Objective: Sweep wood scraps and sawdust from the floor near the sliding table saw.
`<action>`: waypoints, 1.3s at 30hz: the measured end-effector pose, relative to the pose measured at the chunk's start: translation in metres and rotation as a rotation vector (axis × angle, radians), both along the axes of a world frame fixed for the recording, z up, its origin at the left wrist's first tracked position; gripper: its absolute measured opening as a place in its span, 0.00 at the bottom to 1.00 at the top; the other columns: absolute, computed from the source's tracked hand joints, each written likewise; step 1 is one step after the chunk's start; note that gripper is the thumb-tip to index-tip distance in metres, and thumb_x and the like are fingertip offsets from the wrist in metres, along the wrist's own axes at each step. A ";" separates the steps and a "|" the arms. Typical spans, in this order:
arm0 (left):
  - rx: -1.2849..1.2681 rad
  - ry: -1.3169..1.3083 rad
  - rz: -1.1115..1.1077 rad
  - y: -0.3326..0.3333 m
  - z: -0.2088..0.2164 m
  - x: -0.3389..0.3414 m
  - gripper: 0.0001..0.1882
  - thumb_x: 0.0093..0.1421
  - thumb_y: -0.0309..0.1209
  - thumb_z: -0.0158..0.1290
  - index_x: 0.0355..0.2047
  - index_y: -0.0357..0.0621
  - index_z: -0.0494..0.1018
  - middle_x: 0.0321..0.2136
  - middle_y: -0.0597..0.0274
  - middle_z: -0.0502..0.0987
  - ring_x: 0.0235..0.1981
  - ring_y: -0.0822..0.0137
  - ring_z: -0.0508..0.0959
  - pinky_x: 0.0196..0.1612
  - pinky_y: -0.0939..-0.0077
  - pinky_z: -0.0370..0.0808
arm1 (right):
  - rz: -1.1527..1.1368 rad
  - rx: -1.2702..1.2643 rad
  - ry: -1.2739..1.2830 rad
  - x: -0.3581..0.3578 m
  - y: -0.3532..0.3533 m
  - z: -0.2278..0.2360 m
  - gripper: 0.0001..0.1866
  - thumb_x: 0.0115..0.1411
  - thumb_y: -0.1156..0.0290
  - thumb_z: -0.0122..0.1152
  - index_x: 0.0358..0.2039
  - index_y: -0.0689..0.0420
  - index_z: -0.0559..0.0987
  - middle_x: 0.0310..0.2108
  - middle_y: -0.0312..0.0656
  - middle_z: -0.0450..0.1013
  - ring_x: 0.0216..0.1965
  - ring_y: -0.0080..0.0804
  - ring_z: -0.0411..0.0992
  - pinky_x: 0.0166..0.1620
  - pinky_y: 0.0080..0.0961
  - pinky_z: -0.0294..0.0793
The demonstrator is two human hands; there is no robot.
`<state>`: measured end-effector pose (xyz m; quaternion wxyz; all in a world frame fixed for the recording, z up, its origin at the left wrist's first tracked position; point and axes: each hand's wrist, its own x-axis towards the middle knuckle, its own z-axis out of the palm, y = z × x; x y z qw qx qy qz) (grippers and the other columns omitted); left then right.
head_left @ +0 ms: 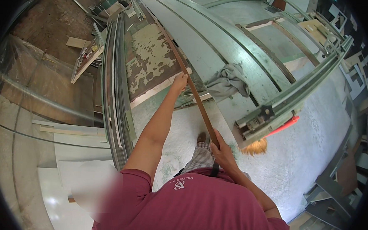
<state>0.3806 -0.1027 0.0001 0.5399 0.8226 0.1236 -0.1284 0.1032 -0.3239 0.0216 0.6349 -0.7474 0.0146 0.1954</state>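
A long, narrow brown strip [199, 102], seemingly wood, runs away from me along the left edge of a long pale machine table [205, 28]. With the arm stretched forward, my left hand [180, 82] is closed on the strip partway along it. Close to my waist, my right hand [223, 152] grips the strip's near end, with the fingers along its side. A crumpled grey cloth [229, 80] lies on the table, right of the strip.
Left of the strip is a board with peeling brown paint [151, 55]. Farther left stands a bundle of long metal profiles [116, 78]. A green-grey rail [297, 96] with a red handle [284, 125] juts out at right, above a yellow-bristled brush [255, 147]. Offcuts [334, 187] pile up beyond.
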 end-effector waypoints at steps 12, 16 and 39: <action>-0.028 0.016 0.065 0.073 -0.004 0.140 0.24 0.62 0.32 0.34 0.58 0.39 0.47 0.13 0.66 0.56 0.12 0.75 0.54 0.15 0.76 0.56 | -0.074 0.030 0.009 0.142 0.082 -0.002 0.28 0.57 0.71 0.45 0.59 0.43 0.52 0.21 0.32 0.60 0.20 0.17 0.57 0.21 0.16 0.61; 0.006 0.071 0.003 0.092 -0.006 0.182 0.22 0.61 0.34 0.36 0.54 0.39 0.53 0.18 0.66 0.59 0.16 0.74 0.59 0.18 0.79 0.60 | -0.103 0.013 0.030 0.183 0.099 -0.003 0.28 0.57 0.71 0.45 0.58 0.44 0.54 0.20 0.32 0.60 0.19 0.17 0.57 0.20 0.15 0.60; 0.051 0.048 0.127 0.166 -0.016 0.338 0.24 0.62 0.33 0.35 0.58 0.42 0.48 0.26 0.59 0.68 0.14 0.73 0.61 0.17 0.76 0.63 | -0.104 0.069 0.162 0.332 0.177 0.012 0.27 0.57 0.68 0.46 0.58 0.44 0.54 0.20 0.34 0.61 0.19 0.20 0.59 0.21 0.18 0.62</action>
